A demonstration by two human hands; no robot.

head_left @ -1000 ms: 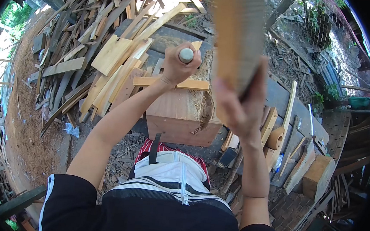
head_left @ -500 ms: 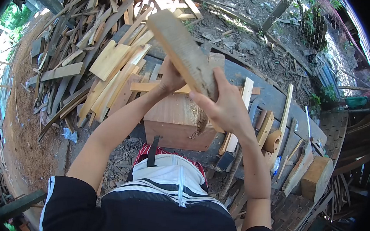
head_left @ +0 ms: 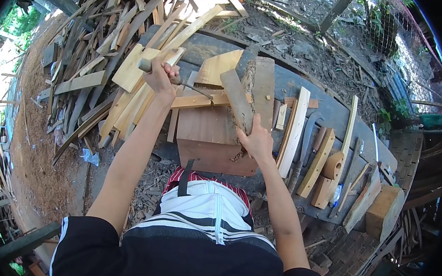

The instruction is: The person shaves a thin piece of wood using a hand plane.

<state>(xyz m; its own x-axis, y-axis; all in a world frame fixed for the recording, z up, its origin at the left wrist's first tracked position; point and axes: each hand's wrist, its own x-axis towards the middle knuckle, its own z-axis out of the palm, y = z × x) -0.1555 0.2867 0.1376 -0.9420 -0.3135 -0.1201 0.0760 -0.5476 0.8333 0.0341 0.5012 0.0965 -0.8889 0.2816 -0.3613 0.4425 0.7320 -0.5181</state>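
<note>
My left hand [head_left: 161,77] is wrapped round the handle of a chisel [head_left: 196,90], its thin metal shank slanting right and down. The chisel's tip is at a yellowish wooden strip [head_left: 188,102] lying across a reddish-brown wooden block [head_left: 206,126]. My right hand [head_left: 256,140] closes on the lower end of a short wooden slat [head_left: 237,100], which leans up and left over the strip. Behind it lies a thick grey board [head_left: 264,84] with a rough, crumbly edge. A pale wooden offcut [head_left: 219,67] lies beyond the strip.
A large heap of scrap wood [head_left: 109,41] rises at the left. To the right on the dark bench [head_left: 299,196] lie a pale curved slat [head_left: 293,133], a drilled wooden bar [head_left: 316,163], a rounded wooden piece [head_left: 332,165] and a squared wooden chunk [head_left: 384,210].
The thick board that both hands held up now lies on the bench. My left hand has moved left and holds the chisel; my right hand has come down and holds the short slat.
</note>
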